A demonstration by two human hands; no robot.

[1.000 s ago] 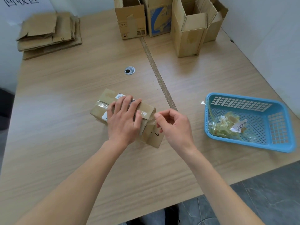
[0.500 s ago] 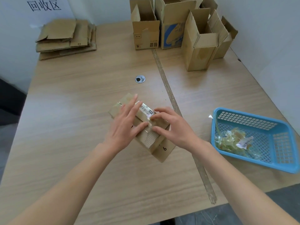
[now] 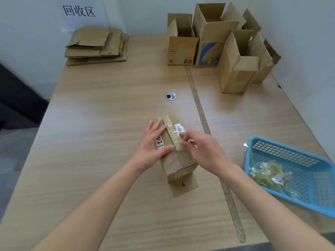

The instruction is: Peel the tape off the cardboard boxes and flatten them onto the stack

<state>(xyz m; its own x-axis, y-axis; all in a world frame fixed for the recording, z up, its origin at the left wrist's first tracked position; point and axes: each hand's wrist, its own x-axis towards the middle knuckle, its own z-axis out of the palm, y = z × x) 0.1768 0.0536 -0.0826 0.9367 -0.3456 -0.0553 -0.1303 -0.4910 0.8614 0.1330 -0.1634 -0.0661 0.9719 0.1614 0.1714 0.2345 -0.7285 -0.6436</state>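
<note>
A small taped cardboard box (image 3: 178, 164) lies in the middle of the table, one end flap marked "6" folded out toward me. Clear tape (image 3: 172, 130) and a barcode label run across its top. My left hand (image 3: 151, 147) presses on the box's left side with straight fingers, thumb across the top. My right hand (image 3: 204, 151) pinches at the tape on the top seam with curled fingertips. The stack of flattened cardboard (image 3: 96, 46) sits at the far left corner under a wall sign.
Several open upright boxes (image 3: 235, 69) stand at the far right. A blue basket (image 3: 290, 145) at the right edge holds crumpled tape scraps (image 3: 264, 171). A metal cable grommet (image 3: 170, 96) and a seam strip (image 3: 199, 105) mark the tabletop.
The box has been turned so its long side points toward me. My right hand moved from the box's end onto the top tape. My left hand shifted to the left side.
</note>
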